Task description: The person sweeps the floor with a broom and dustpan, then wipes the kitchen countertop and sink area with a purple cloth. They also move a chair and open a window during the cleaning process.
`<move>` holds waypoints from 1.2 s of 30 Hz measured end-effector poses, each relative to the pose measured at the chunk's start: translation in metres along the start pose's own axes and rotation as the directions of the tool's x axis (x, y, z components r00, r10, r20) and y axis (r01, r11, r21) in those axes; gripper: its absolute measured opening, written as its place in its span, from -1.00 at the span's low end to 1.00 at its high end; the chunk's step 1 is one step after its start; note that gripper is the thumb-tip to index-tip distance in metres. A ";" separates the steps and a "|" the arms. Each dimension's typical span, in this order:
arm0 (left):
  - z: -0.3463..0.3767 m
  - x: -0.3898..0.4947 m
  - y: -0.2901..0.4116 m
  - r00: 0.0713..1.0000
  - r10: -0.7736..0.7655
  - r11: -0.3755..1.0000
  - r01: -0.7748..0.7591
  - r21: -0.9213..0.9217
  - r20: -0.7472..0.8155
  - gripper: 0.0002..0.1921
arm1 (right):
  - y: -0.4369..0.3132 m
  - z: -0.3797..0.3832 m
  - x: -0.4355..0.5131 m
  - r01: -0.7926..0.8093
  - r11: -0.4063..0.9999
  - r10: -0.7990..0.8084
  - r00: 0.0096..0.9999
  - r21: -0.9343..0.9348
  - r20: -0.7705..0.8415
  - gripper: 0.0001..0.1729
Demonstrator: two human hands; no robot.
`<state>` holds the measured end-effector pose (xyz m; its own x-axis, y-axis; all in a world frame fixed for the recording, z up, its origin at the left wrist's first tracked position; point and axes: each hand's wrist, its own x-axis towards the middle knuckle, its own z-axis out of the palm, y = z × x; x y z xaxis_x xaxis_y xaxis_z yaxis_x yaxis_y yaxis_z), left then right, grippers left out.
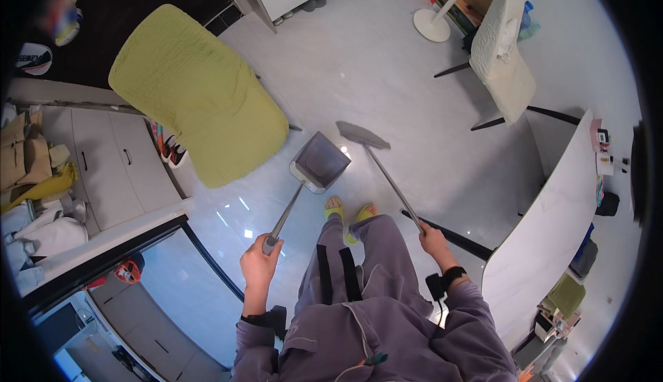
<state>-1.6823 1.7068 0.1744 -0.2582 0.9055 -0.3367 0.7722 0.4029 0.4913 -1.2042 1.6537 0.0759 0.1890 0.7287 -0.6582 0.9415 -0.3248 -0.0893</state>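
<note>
My left hand (263, 262) grips the grey end of a long-handled dustpan (323, 159). Its metal handle slants down to a grey pan, which rests near the floor ahead of my feet with its mouth towards the upper right. In my right hand (434, 243) is the metal stick of a broom (363, 134). The broom's grey bristle head lies at the floor, to the right of the pan and apart from it. Whether the pan holds any dirt is too hard to tell.
A chair under a green cover (202, 97) stands left of the dustpan. To the right are a cream-covered chair (500, 71) and a white table (544, 237). A white fan stand (432, 25) is at the back. Shoes (173, 154) sit beside a cabinet (119, 164).
</note>
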 end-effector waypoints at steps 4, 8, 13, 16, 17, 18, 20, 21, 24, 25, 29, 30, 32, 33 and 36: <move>0.002 0.022 0.011 1.000 -0.015 1.000 0.015 -0.017 0.007 -0.67 | -0.044 -0.011 0.097 0.089 0.995 -0.084 0.992 0.051 -0.089 -0.50; 0.015 0.046 0.042 0.997 -0.069 0.998 0.069 -0.007 0.025 -0.67 | -0.076 -0.064 0.182 0.123 0.989 -0.114 0.987 0.078 -0.116 -0.52; 0.029 0.078 0.089 0.987 -0.158 0.986 0.158 -0.053 -0.010 -0.68 | -0.016 -0.150 0.150 0.165 0.978 -0.153 0.983 0.124 -0.103 -0.50; 0.037 0.104 0.114 0.978 -0.193 0.981 0.190 -0.048 -0.082 -0.68 | 0.029 -0.188 0.134 0.121 0.992 -0.120 0.992 -0.039 0.033 -0.51; 0.040 0.112 0.123 0.975 -0.208 0.978 0.205 -0.043 -0.081 -0.68 | 0.042 -0.199 0.138 0.140 0.984 -0.135 0.989 -0.110 0.057 -0.51; 0.041 0.120 0.131 0.972 -0.220 0.975 0.217 -0.040 -0.083 -0.68 | 0.050 -0.206 0.151 0.101 0.991 -0.093 0.992 -0.092 0.085 -0.51; 0.045 0.135 0.146 0.971 -0.206 0.978 0.204 -0.034 -0.118 -0.68 | 0.055 -0.213 0.179 0.040 0.997 -0.033 0.993 -0.062 0.115 -0.52; 0.046 0.143 0.152 0.969 -0.218 0.976 0.216 -0.029 -0.115 -0.68 | 0.055 -0.219 0.189 0.077 0.995 -0.071 0.992 -0.058 0.101 -0.53; 0.048 0.162 0.169 0.961 -0.248 0.968 0.242 -0.061 -0.122 -0.68 | 0.035 -0.239 0.222 0.106 0.989 -0.094 0.989 -0.102 0.113 -0.53; 0.046 0.170 0.174 0.958 -0.257 0.965 0.249 -0.078 -0.127 -0.68 | 0.030 -0.255 0.231 0.140 0.990 -0.137 0.985 -0.022 0.102 -0.52; 0.045 0.201 0.189 0.956 -0.261 0.957 0.239 -0.165 -0.131 -0.66 | 0.018 -0.341 0.247 -0.229 0.912 0.084 0.916 0.339 0.393 -0.49; 0.044 0.215 0.190 0.954 -0.273 0.959 0.261 -0.108 -0.120 -0.65 | 0.017 -0.360 0.242 -0.165 0.940 0.055 0.937 0.298 0.345 -0.50; 0.046 0.234 0.197 0.952 -0.287 0.958 0.283 -0.049 -0.108 -0.64 | 0.015 -0.390 0.239 -0.128 0.946 0.030 0.949 0.296 0.315 -0.50; 0.047 0.241 0.200 0.949 -0.298 0.954 0.296 -0.041 -0.104 -0.63 | 0.014 -0.397 0.236 -0.164 0.921 0.037 0.940 0.353 0.341 -0.49; 0.050 0.266 0.211 0.944 -0.315 0.949 0.316 -0.011 -0.095 -0.62 | 0.011 -0.416 0.245 -0.283 0.828 0.089 0.919 0.485 0.384 -0.49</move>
<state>-1.5592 2.0260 0.1487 -0.5428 0.7405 -0.3963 0.6446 0.6698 0.3687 -1.0318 2.0795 0.2244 0.1502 0.4093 -0.9000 0.5908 -0.7671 -0.2503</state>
